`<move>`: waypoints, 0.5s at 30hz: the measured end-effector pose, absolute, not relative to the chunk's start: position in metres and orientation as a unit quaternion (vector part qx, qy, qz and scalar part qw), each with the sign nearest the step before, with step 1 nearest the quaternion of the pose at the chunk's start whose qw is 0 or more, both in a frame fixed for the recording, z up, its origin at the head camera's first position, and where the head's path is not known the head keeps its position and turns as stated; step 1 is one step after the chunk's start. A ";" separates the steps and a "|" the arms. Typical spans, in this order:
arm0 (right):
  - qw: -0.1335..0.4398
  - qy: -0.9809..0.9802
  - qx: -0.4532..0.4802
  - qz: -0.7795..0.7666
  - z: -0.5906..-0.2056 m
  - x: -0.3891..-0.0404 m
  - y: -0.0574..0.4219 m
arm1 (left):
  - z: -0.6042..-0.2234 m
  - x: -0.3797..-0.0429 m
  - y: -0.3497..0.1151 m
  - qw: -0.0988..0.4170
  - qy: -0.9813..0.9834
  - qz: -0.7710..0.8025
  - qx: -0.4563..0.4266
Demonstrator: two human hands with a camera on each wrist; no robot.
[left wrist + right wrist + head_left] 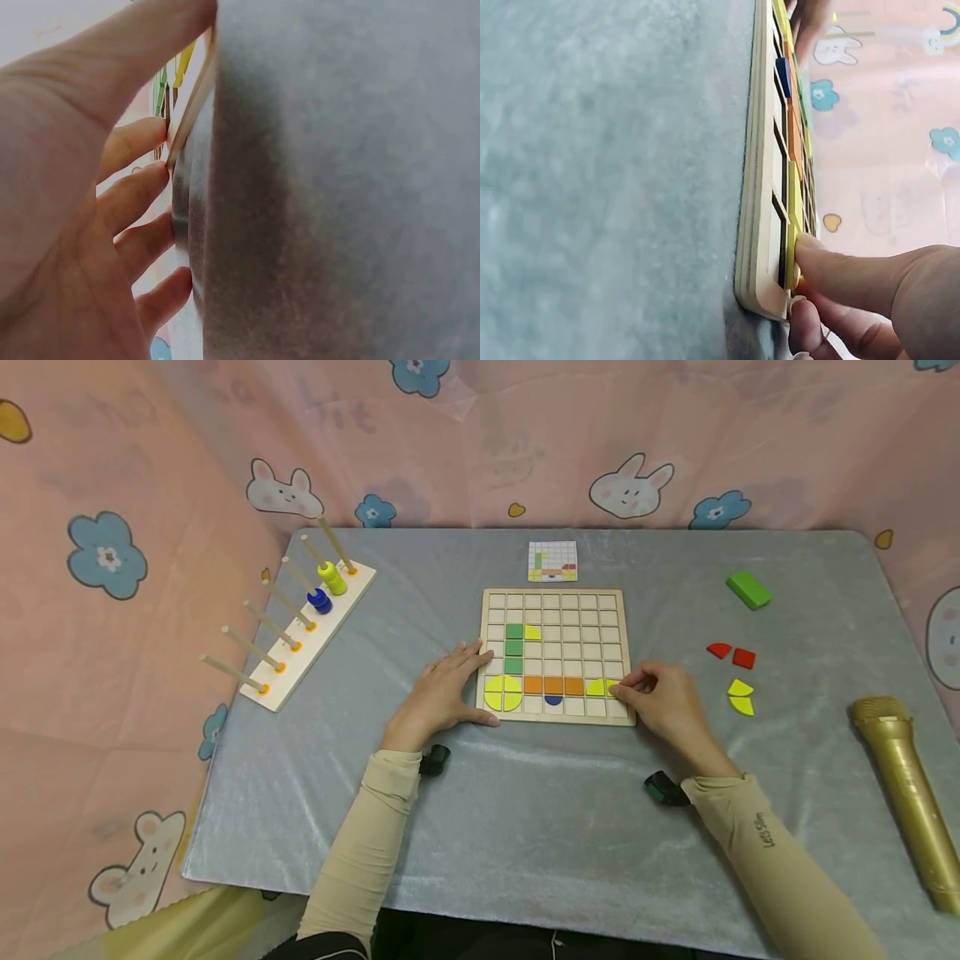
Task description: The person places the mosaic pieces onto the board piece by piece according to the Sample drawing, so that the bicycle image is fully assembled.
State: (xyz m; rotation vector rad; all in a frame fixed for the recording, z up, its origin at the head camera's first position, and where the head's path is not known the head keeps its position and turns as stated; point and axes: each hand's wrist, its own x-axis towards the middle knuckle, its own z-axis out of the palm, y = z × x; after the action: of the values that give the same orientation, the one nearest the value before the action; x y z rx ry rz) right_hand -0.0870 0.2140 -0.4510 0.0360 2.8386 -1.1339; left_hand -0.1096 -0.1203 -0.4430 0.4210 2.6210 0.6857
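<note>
A wooden grid board [555,720] lies on the table with coloured flat tiles in its cells. My left hand [441,695] rests at its left edge, fingers spread and thumb near the front corner. At the board's right edge my right hand [667,702] pinches a yellow quarter-circle tile [791,259], thumb on its face. Left of it sits another yellow tile [595,687], then a row of orange tiles [553,685] with a blue half-circle [553,700] below. Green squares [513,648] form a column above a yellow circle of quarter tiles [502,693].
Behind the board lies a pattern card [552,562]. To the right are red tiles [744,658], loose yellow tiles [741,704], a green block [748,590] and a gold microphone [903,797]. A peg rack [273,695] with blue and yellow beads stands at left.
</note>
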 end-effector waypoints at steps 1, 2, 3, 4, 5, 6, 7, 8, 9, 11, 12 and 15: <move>0.043 0.928 0.015 -0.371 -0.451 -0.087 0.215 | -0.443 -0.110 -0.120 0.198 0.937 0.244 0.151; 0.044 0.927 0.018 -0.372 -0.452 -0.087 0.216 | -0.444 -0.110 -0.120 0.198 0.937 0.244 0.151; 0.046 0.927 0.025 -0.372 -0.452 -0.087 0.217 | -0.444 -0.110 -0.120 0.198 0.937 0.244 0.150; 0.048 0.926 0.030 -0.374 -0.452 -0.087 0.219 | -0.444 -0.110 -0.120 0.198 0.937 0.244 0.150; 0.049 0.926 0.036 -0.373 -0.452 -0.088 0.221 | -0.444 -0.110 -0.120 0.198 0.937 0.244 0.150; 0.052 0.927 0.044 -0.369 -0.451 -0.088 0.224 | -0.444 -0.110 -0.120 0.198 0.937 0.244 0.149; 0.053 0.927 0.050 -0.369 -0.451 -0.088 0.228 | -0.444 -0.110 -0.120 0.198 0.937 0.245 0.149; 0.050 0.928 0.055 -0.366 -0.451 -0.088 0.231 | -0.444 -0.109 -0.120 0.198 0.937 0.245 0.149; 0.049 0.929 0.060 -0.361 -0.451 -0.088 0.236 | -0.444 -0.109 -0.121 0.198 0.937 0.245 0.149; 0.035 0.934 0.068 -0.350 -0.450 -0.088 0.247 | -0.444 -0.109 -0.121 0.198 0.937 0.246 0.149; 0.027 0.935 0.071 -0.346 -0.450 -0.088 0.252 | -0.444 -0.109 -0.121 0.197 0.937 0.246 0.150; 0.001 0.938 0.083 -0.336 -0.448 -0.087 0.271 | -0.445 -0.110 -0.121 0.197 0.937 0.245 0.150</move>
State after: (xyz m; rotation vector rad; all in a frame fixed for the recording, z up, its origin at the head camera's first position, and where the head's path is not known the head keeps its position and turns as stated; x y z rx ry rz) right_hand -0.0872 0.2705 -0.4484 0.2619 2.9454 -1.0550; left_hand -0.1098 -0.1211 -0.4446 0.4211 2.6245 0.6850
